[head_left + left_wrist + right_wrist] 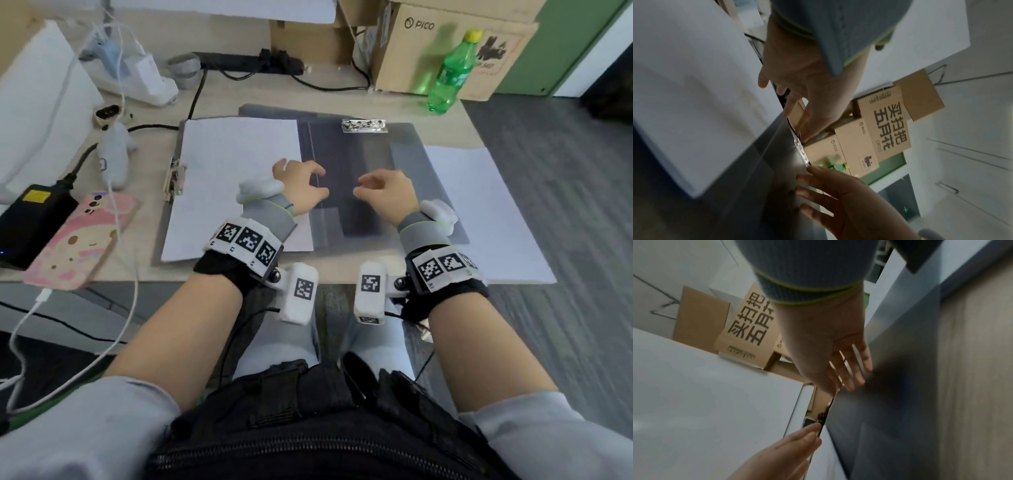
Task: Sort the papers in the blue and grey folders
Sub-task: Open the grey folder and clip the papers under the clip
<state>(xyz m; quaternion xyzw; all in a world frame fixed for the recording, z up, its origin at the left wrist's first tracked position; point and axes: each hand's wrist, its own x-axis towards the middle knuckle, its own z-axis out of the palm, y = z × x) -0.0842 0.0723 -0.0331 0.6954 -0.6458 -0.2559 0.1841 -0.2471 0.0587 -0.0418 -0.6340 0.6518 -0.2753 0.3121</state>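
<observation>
A grey folder [359,154] lies open on the desk, its metal clip [363,125] at the far edge. My left hand [308,178] and right hand [376,186] are side by side over its bare inner face, fingers loosely bent, holding nothing. In the wrist views the fingertips of the left hand [803,100] and the right hand [838,363] reach down to the grey folder [900,386]. A white sheet [236,178] lies on a second folder at the left, whose side clip [175,180] shows. Another white sheet [486,219] lies at the right, partly under the grey folder.
A green bottle [452,73] and cardboard boxes [404,51] stand at the back right. A pink phone [85,240], a black charger [30,222], cables and a small plush toy [114,154] crowd the left. The right sheet overhangs the desk's right edge.
</observation>
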